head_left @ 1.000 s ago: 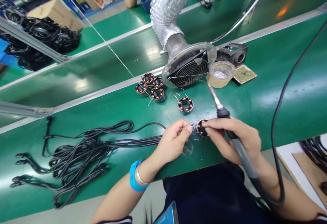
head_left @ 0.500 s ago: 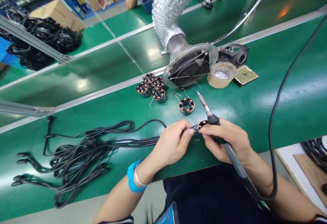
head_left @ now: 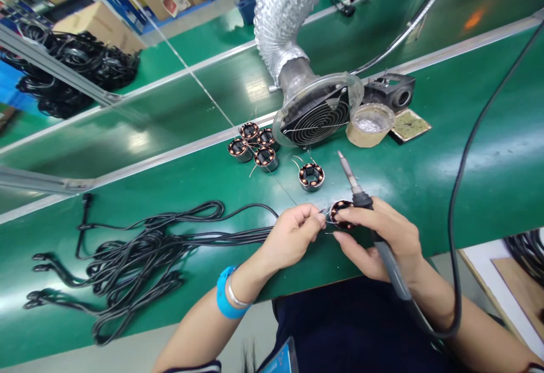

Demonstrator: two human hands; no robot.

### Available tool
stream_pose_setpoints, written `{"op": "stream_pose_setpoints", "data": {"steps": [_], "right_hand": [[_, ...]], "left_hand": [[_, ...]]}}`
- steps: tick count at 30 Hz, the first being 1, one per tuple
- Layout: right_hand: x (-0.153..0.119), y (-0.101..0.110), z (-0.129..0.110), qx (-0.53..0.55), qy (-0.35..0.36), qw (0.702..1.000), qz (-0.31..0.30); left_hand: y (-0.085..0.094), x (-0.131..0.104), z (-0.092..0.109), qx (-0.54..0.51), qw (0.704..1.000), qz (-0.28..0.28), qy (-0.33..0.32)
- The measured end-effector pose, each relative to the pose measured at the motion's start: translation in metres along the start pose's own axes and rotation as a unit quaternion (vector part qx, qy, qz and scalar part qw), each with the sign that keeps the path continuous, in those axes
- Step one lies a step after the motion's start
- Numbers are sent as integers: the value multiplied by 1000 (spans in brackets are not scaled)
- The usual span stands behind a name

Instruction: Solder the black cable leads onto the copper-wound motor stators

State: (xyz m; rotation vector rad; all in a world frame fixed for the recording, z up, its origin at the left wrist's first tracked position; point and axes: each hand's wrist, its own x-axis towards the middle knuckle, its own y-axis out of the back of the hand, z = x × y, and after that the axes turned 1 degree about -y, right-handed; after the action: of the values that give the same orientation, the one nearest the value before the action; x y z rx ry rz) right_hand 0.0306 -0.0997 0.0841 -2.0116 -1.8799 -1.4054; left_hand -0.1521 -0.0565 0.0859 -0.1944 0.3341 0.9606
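Note:
My left hand (head_left: 297, 234) pinches the thin end of a black cable (head_left: 238, 238) beside a copper-wound ring (head_left: 342, 214). My right hand (head_left: 385, 240) holds a soldering iron (head_left: 389, 265), its metal tip pointing up and away from the ring. The right index finger touches the ring, while the thumb is apart from it, below. Another wound ring (head_left: 311, 176) lies just beyond, with thin wires sticking up. Several more rings (head_left: 266, 158) are grouped farther back on the left.
A fan hood (head_left: 318, 118) with a silver duct stands behind the rings. Right of it are a round tub (head_left: 369, 125), a square sponge tray (head_left: 408, 126) and a black stand (head_left: 393, 90). Coiled cables (head_left: 140, 259) cover the left. Another person's hands show at the top.
My right hand has moved slightly right with the iron, and its thumb has come off the ring, which shows more now. The other person's arm at the top has shifted.

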Motion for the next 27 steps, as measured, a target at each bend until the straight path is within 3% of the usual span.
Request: {"op": "stream_pose_setpoints", "data": {"steps": [3,8,12,15,20,27], "right_hand": [[-4,-1,2,15,-12,1000,-11],[-6,-11,15,15,-41,998,45],[-1,-15,20,-6,18,999,43],[1,-13,19,-12,23,999,35],[-4,-1,8,13,-19,999,27],[-9,33,-20,53,-69,996,28]], "left_hand": [[-3,0,-1,-10,1000,14,-3],[-8,2,-2,-30,997,64,-12],[-12,4,-4,-33,995,97,-20],[-13,4,-5,-23,993,114,-21],[-11,3,-6,-23,994,110,-7],[-10,3,-9,-34,994,104,4]]}}
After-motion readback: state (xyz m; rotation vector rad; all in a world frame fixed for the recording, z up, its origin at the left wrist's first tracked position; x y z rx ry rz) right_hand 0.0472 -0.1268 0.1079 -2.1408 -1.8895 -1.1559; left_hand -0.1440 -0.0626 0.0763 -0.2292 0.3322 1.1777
